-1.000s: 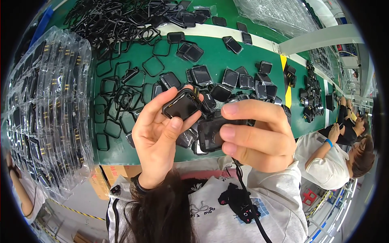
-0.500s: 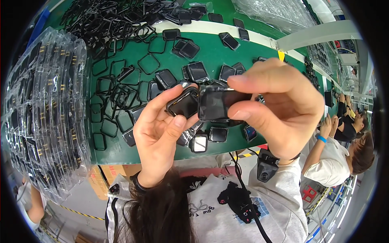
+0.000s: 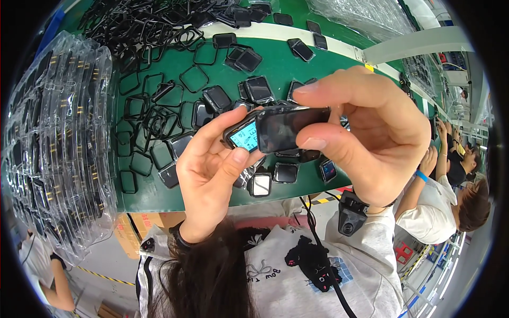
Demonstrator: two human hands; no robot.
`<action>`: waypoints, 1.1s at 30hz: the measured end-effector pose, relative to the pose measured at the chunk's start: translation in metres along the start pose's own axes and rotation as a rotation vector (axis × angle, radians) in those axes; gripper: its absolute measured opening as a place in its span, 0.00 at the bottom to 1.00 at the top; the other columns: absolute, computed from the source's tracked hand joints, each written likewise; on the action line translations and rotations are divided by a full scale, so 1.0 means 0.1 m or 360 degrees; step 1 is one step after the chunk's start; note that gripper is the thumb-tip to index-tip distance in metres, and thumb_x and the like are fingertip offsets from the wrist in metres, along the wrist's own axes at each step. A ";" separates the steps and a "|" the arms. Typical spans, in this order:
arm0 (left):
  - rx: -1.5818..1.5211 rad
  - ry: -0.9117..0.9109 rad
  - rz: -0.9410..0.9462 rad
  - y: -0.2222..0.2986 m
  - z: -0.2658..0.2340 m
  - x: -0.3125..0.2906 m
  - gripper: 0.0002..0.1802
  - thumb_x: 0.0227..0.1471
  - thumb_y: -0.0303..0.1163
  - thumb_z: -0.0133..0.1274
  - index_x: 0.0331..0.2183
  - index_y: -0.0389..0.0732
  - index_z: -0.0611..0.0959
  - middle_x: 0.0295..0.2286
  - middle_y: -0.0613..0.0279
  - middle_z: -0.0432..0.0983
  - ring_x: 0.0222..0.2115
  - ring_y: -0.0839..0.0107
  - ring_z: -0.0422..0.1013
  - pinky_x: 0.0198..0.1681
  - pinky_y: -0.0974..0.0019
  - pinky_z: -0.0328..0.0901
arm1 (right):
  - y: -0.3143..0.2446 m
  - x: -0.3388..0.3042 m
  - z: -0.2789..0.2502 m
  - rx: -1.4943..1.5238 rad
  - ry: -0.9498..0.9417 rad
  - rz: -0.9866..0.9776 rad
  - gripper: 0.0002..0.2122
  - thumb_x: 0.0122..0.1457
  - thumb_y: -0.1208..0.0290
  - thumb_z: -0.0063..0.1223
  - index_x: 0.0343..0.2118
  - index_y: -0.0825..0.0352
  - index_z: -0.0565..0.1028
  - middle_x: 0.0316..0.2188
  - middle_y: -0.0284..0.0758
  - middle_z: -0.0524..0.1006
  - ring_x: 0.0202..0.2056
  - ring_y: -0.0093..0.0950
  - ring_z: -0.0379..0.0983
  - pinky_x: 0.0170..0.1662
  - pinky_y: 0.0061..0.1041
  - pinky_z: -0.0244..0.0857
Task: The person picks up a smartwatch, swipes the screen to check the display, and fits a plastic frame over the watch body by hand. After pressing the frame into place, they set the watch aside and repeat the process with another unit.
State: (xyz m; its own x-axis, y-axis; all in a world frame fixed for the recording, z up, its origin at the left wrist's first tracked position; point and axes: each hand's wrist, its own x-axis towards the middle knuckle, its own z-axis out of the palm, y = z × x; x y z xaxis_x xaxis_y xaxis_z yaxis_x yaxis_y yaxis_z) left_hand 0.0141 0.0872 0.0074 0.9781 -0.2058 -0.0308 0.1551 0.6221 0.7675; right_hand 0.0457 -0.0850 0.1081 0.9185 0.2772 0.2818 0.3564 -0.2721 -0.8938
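Note:
My left hand (image 3: 205,172) grips a small black smartwatch body (image 3: 245,138) without a strap between thumb and fingers; its screen glows light blue. Thumb and forefinger of my right hand (image 3: 379,132) pinch a dark, glossy rectangular cover (image 3: 278,130). The cover's left end overlaps the right part of the watch, hiding that side of the screen; I cannot tell whether they touch. Beneath both hands, several dark watch bodies in clear wrap (image 3: 259,89) lie on the green table (image 3: 159,200). A watch with a white face (image 3: 261,184) lies near the front edge.
Thin black square frames (image 3: 164,122) lie loose on the left, with a big heap of frames (image 3: 143,24) behind. A tall stack of clear plastic trays (image 3: 63,138) stands at far left. Clear plastic sheeting (image 3: 360,21) is at the back right. Another person (image 3: 435,212) sits at right.
The watch screen in my left hand has gone from dark to lit light blue. My right hand has tilted the cover slightly, staying beside the watch.

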 end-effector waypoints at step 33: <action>0.0701 -0.0067 0.0318 -0.07 0.18 -0.04 0.12 0.41 0.10 0.56 0.32 0.31 0.77 0.32 0.60 0.69 0.31 0.72 0.71 0.34 0.73 0.69 | 0.64 -0.56 0.20 0.0267 0.0079 -0.0186 0.12 0.45 0.74 0.65 0.32 0.72 0.76 0.29 0.38 0.74 0.32 0.29 0.70 0.35 0.25 0.64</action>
State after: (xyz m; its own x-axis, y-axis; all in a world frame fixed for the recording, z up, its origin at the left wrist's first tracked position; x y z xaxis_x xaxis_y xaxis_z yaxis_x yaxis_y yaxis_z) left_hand 0.0062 0.0705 0.0134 0.9749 -0.1511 0.1636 -0.1174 0.2752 0.9542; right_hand 0.0140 -0.0993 0.0281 0.8813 0.2509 0.4004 0.4315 -0.0822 -0.8984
